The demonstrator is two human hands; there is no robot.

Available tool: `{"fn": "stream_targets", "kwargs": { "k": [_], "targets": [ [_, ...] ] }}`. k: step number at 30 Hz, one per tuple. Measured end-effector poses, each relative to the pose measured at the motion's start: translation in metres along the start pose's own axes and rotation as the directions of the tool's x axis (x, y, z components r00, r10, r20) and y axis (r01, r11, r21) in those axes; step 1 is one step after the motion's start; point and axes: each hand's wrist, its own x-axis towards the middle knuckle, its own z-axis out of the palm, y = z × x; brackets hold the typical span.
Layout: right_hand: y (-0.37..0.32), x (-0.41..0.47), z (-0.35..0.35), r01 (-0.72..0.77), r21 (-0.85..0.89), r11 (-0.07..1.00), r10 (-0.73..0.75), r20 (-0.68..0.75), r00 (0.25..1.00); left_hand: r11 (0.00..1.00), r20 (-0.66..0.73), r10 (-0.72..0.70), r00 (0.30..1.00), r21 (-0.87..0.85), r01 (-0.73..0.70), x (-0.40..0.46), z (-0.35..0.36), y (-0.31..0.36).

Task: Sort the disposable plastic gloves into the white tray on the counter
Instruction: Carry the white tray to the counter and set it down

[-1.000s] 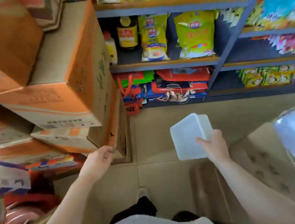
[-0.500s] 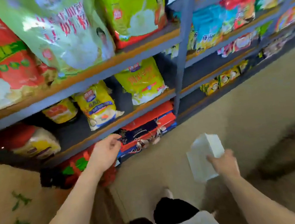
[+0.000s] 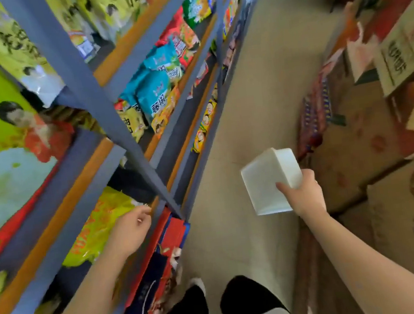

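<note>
My right hand (image 3: 303,193) grips a white rectangular plastic tray (image 3: 266,178) by its near right edge and carries it tilted, bottom toward me, over the aisle floor. My left hand (image 3: 131,228) hangs in front of the shelf edge on the left with its fingers loosely curled, and I see nothing in it. No disposable gloves and no counter are in view.
A grey metal shelf rack (image 3: 106,109) full of snack bags runs along the left. Stacked cardboard boxes (image 3: 387,187) line the right. A narrow tan floor strip (image 3: 257,85) runs between them. My feet (image 3: 218,304) are at the bottom.
The view has swung right from the box stack and shelf front to look down the aisle. My right hand still carries the tray and my left stays loosely curled.
</note>
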Motion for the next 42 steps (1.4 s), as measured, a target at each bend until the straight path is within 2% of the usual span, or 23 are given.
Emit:
{"fn": "stream_targets", "kwargs": {
  "k": [5, 8, 11, 14, 19, 24, 30, 36, 42],
  "targets": [
    [0.006, 0.056, -0.015, -0.170, 0.021, 0.985, 0.171, -0.092, 0.981, 0.983, 0.114, 0.181, 0.977, 0.009, -0.183, 0.106, -0.007, 0.089],
    [0.014, 0.104, -0.023, -0.253, 0.006, 0.968, 0.252, -0.104, 0.962, 0.957, 0.137, 0.286, 0.949, 0.011, -0.290, 0.176, 0.003, 0.149],
    [0.017, 0.162, -0.034, -0.341, 0.013, 0.940, 0.340, -0.094, 0.936, 0.935, 0.143, 0.349, 0.926, 0.008, -0.353, 0.244, 0.018, 0.205],
    [0.009, 0.232, -0.055, -0.382, -0.024, 0.924, 0.380, -0.051, 0.924, 0.932, 0.152, 0.352, 0.924, 0.032, -0.360, 0.300, 0.029, 0.264],
    [-0.033, 0.349, -0.097, -0.324, -0.124, 0.938, 0.318, -0.066, 0.946, 0.921, 0.155, 0.382, 0.911, 0.014, -0.389, 0.394, 0.032, 0.352],
    [-0.094, 0.465, -0.126, -0.251, -0.050, 0.967, 0.240, -0.158, 0.958, 0.933, 0.191, 0.350, 0.917, 0.024, -0.360, 0.506, 0.038, 0.409],
    [-0.163, 0.613, -0.139, -0.207, 0.057, 0.977, 0.215, -0.238, 0.947, 0.930, 0.244, 0.340, 0.908, 0.053, -0.363, 0.657, 0.044, 0.494],
    [-0.213, 0.732, -0.159, -0.297, 0.107, 0.949, 0.315, -0.295, 0.902, 0.871, 0.283, 0.453, 0.845, 0.059, -0.487, 0.789, 0.026, 0.628],
    [-0.207, 0.836, -0.189, -0.435, 0.160, 0.886, 0.463, -0.324, 0.825, 0.794, 0.307, 0.578, 0.756, 0.004, -0.608, 0.897, 0.039, 0.763]
  ]
}}
